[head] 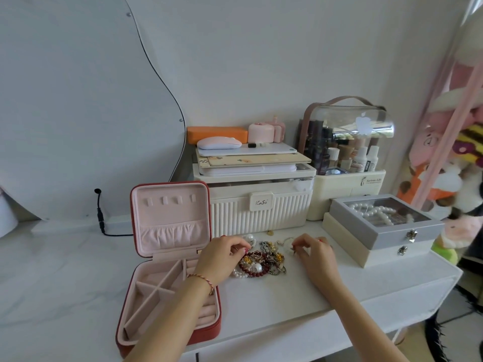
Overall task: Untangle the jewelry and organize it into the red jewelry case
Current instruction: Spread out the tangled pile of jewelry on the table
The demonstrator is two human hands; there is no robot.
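Observation:
A tangled heap of jewelry (262, 262) lies on the white table: dark red beads, pearls, gold and silver chains. To its left stands the red jewelry case (209, 333), lid up, its pink lining and divided compartments showing nothing inside. My left hand (222, 257) rests at the heap's left edge, fingertips pinched on a strand there. My right hand (312, 250) sits at the heap's right side, thumb and finger pinched on a thin chain (286, 240) that runs back toward the heap. A small gold pendant (270, 233) lies apart behind the heap.
Behind the heap stands a ribbed cream storage box (261, 212) stacked with flat items and a mouse. A cosmetics organizer (345, 158) is at the back right. A grey glass-lidded box of pearls (384, 220) sits on a cream box at the right. A black cable (100, 218) lies left.

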